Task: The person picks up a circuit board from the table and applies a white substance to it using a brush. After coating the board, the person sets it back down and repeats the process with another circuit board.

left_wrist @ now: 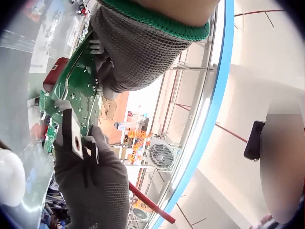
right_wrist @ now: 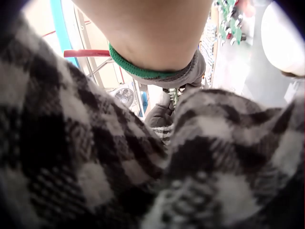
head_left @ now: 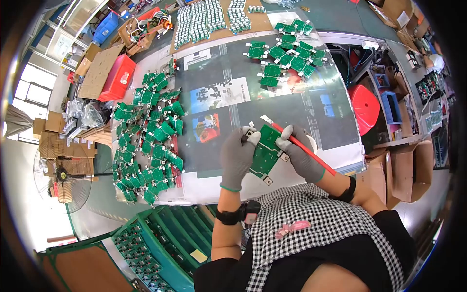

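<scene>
Both gloved hands hold a green circuit board (head_left: 265,152) tilted above the near part of the table. My left hand (head_left: 236,163) grips its left edge, the thumb on the face by a metal tab. At the opposite edge, my right hand (head_left: 302,160) pinches the board while carrying a slim red-handled tool (head_left: 318,159) with a pale flat tip, which points away past the board's far end. In the left wrist view, solder points and metal tabs show on the board (left_wrist: 81,90). A checked apron (right_wrist: 95,181) and the forearm hide most of the right wrist view.
Piled boards (head_left: 155,129) cover the table's left side, and a smaller group (head_left: 292,56) lies at the far right. Rows of small parts (head_left: 199,22) stand at the back. A red stool (head_left: 365,109) is right of the table; green racks (head_left: 170,243) stand below left.
</scene>
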### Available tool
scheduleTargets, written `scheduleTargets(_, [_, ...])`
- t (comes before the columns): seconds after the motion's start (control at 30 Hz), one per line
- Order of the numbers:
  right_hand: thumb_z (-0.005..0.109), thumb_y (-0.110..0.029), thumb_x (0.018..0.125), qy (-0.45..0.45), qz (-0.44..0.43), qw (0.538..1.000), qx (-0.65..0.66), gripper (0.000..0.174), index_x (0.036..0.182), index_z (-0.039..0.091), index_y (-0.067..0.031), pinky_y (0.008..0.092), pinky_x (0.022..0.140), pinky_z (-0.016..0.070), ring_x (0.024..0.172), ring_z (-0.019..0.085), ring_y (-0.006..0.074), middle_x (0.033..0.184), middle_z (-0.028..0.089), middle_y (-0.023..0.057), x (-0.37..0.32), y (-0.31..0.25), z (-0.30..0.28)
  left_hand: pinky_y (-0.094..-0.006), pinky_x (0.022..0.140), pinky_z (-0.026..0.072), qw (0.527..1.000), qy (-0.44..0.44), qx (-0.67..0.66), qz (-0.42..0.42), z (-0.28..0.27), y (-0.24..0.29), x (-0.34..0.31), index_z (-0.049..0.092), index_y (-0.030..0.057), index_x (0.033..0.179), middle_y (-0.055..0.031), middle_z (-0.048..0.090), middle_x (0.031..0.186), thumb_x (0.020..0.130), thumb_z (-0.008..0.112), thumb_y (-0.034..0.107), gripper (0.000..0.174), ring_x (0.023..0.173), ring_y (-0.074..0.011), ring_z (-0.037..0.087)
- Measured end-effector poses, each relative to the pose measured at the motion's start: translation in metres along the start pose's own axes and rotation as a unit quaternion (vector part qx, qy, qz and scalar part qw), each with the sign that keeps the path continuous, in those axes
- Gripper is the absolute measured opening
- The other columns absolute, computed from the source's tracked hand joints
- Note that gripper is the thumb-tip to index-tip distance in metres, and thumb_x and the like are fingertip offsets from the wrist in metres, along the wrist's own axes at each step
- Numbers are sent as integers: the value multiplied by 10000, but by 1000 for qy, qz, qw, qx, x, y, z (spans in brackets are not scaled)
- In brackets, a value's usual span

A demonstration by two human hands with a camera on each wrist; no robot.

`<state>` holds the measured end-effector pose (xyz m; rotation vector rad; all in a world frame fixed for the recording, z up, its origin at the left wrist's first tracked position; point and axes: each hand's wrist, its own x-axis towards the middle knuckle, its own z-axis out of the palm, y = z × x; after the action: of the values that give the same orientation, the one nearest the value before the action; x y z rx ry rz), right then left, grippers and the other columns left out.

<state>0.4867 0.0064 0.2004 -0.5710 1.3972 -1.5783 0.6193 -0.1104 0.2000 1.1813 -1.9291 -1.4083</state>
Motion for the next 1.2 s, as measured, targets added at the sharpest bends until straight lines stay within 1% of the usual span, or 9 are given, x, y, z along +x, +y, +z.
scheduleTargets(0.07, [556,-63,909,3,0,1000,16,111,914,460,-118,198,640,405,731,455,34,823,477,-37,1,3,-4,-248,647,453,998,-40,-39,32,-13,-11,8,640,45,1077,-45,656,876,918,587,217,240,727,-88,567])
scheduleTargets(0.1, [559,-69,910,7,-2,1000,25,108,918,464,-120,198,639,408,734,458,32,828,483,-37,2,5,-7,-248,714,467,981,-58,-187,9,-21,-14,7,550,29,1259,-84,642,1091,953,525,279,396,894,-122,604])
scheduleTargets(0.23, [572,-97,917,39,26,995,86,97,947,489,-136,183,650,412,763,467,21,860,520,-34,6,20,-23,-294,893,475,943,-136,-284,-105,-34,-23,-10,358,-14,1404,-137,491,1337,941,547,363,626,1152,-177,538])
scheduleTargets(0.37, [569,-105,923,46,22,989,139,88,955,492,-130,190,662,422,774,484,28,881,530,-32,3,19,-22,-297,874,477,906,-188,-368,-89,-3,-13,-29,412,-42,1352,-117,537,1255,907,614,294,593,1103,-159,555])
scheduleTargets(0.53, [487,-136,972,-7,6,991,135,76,1041,498,-109,251,801,489,954,580,89,1055,574,35,5,-3,-45,-239,725,502,939,-98,-303,-128,7,-21,-30,516,-23,1232,-63,630,1061,938,581,258,412,894,-101,613])
scheduleTargets(0.57, [453,-206,992,-15,5,996,84,199,1070,538,-44,276,840,498,975,611,131,1054,614,70,6,-9,-66,-233,701,504,944,-74,-291,-137,-2,-18,-30,517,-20,1230,-65,631,1062,947,568,258,400,878,-101,617])
scheduleTargets(0.7, [502,-164,901,8,17,997,-76,197,942,615,-8,217,531,460,573,567,78,684,605,23,-15,-36,-131,-228,650,513,958,15,-259,-121,-19,-23,-32,527,2,1224,-65,639,1058,986,499,230,331,855,-116,631])
scheduleTargets(0.9, [538,-130,848,-10,151,984,-91,115,870,601,-37,209,486,433,532,531,60,662,580,13,-27,9,-146,-235,717,502,963,-38,-214,-156,-22,-49,-33,511,2,1252,-71,632,1078,976,517,213,347,913,-117,613])
scheduleTargets(1.2, [529,-167,860,22,222,967,-125,135,816,590,-54,222,398,404,419,500,89,553,542,29,-19,7,-137,-216,639,483,980,-19,-158,-116,-12,-29,-21,575,-8,1106,-53,621,922,938,558,189,259,766,-88,583])
